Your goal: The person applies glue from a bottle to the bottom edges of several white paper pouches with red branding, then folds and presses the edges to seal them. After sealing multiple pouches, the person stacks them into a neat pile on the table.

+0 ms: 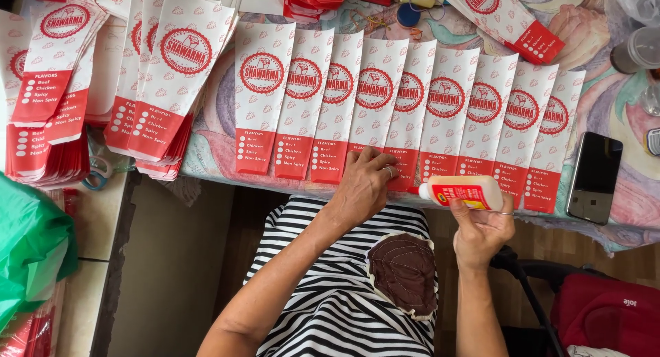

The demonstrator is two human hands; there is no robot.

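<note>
Pressing sleeves, glue in hand

Left hand [362,185] lies flat, fingers spread, on red bottom edge of paper sleeves [385,103] fanned in overlapping row on table [619,109]. Right hand [481,230] w/ grip wrapped round glue bottle [462,192], held sideways just below the row. Phone [595,177] at right.

Red-and-white paper sleeves [375,103], striped garment [337,295]

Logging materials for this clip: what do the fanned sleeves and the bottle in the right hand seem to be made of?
Sleeves: likely thin matte paper, flat and creased, overlapping. Bottle: probably smooth, slightly glossy white plastic, held in the right hand.
</note>
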